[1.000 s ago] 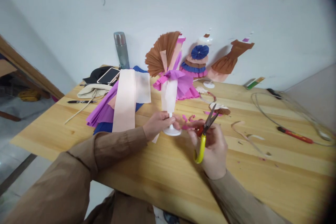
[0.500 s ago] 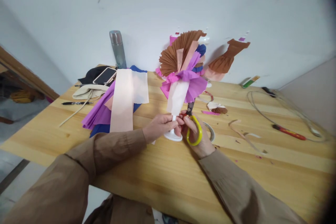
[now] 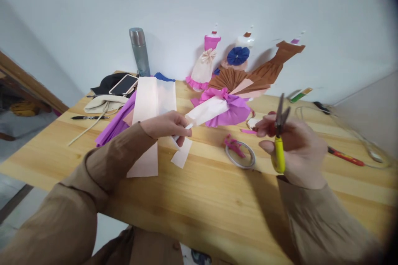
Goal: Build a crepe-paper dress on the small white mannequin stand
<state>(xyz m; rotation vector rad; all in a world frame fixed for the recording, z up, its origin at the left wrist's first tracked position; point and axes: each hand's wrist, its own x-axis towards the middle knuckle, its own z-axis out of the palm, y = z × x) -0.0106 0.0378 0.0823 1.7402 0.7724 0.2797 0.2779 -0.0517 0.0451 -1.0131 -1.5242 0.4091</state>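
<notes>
My left hand (image 3: 166, 126) is closed around the white stem of a small stand dressed in crepe paper. The stand is tilted sideways, with its base at my fingers. A white paper bodice (image 3: 207, 111) covers its middle, and a ruffled purple skirt (image 3: 238, 109), a brown pleated fan (image 3: 228, 79) and peach strips spread at the far end. My right hand (image 3: 303, 149) is raised over the table at the right, gripping yellow-handled scissors (image 3: 280, 155) with the blades pointing up and slightly apart. Between the hands lies a tape roll (image 3: 251, 161) with a pink scrap on it.
Three paper-dressed forms, including a brown dress (image 3: 284, 51), lean against the wall. Crepe paper sheets (image 3: 146, 103), a phone (image 3: 123, 85), a pen (image 3: 88, 117) and a flask (image 3: 140, 51) are at left. A red tool with a cable (image 3: 345, 156) lies at right.
The dressed stand went from upright to tilted, its base swinging left with my left hand. My right hand moved away to the right and up with the scissors, uncovering the tape roll.
</notes>
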